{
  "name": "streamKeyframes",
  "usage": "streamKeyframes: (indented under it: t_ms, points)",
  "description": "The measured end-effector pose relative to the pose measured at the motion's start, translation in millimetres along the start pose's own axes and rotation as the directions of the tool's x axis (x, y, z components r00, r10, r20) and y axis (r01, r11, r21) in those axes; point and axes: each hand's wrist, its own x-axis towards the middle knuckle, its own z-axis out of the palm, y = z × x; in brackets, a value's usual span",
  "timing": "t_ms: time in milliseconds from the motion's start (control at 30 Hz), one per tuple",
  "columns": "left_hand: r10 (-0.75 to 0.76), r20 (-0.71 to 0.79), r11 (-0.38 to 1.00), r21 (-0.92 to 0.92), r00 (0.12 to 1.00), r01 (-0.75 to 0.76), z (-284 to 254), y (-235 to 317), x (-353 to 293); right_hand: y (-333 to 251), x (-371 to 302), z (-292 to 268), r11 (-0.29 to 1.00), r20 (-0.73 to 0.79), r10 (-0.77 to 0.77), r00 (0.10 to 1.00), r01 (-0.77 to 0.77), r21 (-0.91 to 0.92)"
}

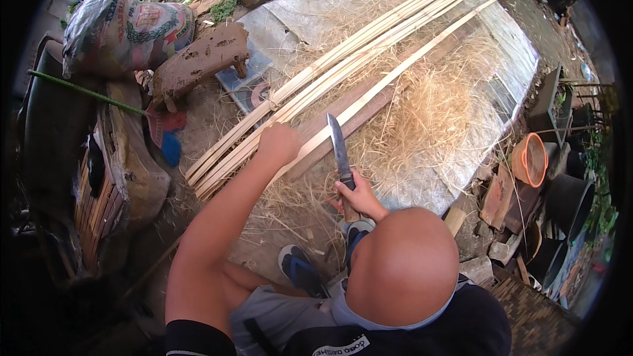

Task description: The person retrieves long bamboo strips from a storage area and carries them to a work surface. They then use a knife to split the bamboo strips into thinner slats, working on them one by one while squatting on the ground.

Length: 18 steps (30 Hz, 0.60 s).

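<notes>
A long pale bamboo strip [392,78] slants across a brown wooden plank [374,105] laid on the ground sheet. My left hand [279,144] is closed in a fist at the strip's near end, its fingertips turned down out of sight. Wrapped round a wooden handle, my right hand [361,196] holds a knife [339,148] with a dark blade. The blade points up and away, its tip beside the strip; whether they touch I cannot tell. To the left of the plank lies a bundle of bamboo strips [349,59], which passes close to my left hand.
Curly bamboo shavings [438,109] heap on the pale ground sheet [511,39]. A stuffed sack [125,29] and a worn wooden block [201,59] stand at left. At right are an orange bucket [529,160] and black tubs [568,206]. My bare knee [402,264] rises near my right hand.
</notes>
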Motion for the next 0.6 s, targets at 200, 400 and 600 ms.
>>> streamKeyframes:
  t_ms: [200,400,600]
  points:
    - [-0.147,-0.236,0.943,-0.325,0.961,0.065,-1.3,112.5,97.7,21.6,14.0,-2.5,0.992,0.194,-0.005,0.981,0.029,-0.124]
    - [-0.234,-0.384,0.943,-0.314,0.893,0.112,51.9,148.9,139.9,-44.0,9.3,6.9,0.681,0.306,0.104,0.946,0.156,-0.715]
    - [-0.193,-0.373,0.942,-0.33,0.907,0.065,46.5,146.4,153.7,20.8,16.3,16.3,0.947,0.041,-0.092,0.995,0.1,-0.304]
